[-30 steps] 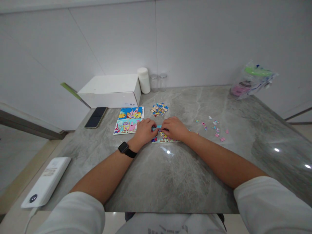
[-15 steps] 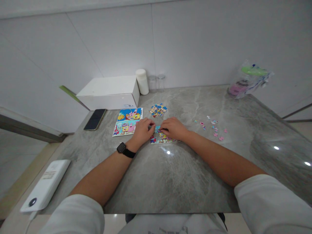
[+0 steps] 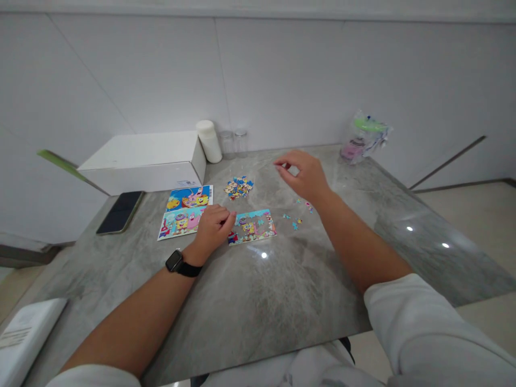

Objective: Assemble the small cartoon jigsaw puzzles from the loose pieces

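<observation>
The part-filled jigsaw on the bench, beside the curled left hand, should handle as light, thin card (best taken by its edges), and whether the raised right hand's near-pinched grip, or the left's, holds anything I cannot tell.

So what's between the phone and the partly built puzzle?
The head view shows the picture sheet and left hand between the phone and puzzle.
</observation>
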Available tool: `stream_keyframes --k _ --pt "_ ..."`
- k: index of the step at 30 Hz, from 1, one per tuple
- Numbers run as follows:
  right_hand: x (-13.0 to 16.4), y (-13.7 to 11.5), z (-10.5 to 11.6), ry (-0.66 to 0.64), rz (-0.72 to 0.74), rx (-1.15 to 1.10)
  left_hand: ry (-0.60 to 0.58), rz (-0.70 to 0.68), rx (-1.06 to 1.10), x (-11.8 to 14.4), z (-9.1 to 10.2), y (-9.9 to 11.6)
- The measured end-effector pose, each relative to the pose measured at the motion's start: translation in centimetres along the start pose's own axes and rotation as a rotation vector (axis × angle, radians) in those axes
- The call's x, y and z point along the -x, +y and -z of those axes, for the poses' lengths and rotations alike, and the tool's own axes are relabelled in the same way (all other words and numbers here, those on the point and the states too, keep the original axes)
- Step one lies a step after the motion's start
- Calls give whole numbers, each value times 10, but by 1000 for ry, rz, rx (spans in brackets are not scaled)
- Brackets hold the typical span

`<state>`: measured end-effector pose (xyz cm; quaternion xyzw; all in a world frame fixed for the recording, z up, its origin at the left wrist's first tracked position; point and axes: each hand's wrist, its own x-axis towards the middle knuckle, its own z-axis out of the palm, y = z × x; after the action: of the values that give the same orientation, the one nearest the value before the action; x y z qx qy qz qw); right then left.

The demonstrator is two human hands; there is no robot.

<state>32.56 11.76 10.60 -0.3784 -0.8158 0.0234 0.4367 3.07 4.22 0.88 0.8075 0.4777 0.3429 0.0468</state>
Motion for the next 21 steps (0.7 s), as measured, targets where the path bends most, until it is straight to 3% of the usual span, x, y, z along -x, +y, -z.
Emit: stream_keyframes --k 4,8,11,17,19,21 --pt "-5 27 47 235 -87 69 26 0 -6 0 1 3" --pt "-2 46 79 176 -200 179 66 0 -4 0 1 2" --pt "2 55 87 -34 -333 288 96 -17 0 0 1 0" --pt "11 67 77 -719 -492 394 102 -5 -21 2 3 -3" --pt "13 70 75 -823 -512 413 90 0 -21 2 3 -5" --pt "14 73 76 -838 -524 441 79 -4 -17 2 2 -7"
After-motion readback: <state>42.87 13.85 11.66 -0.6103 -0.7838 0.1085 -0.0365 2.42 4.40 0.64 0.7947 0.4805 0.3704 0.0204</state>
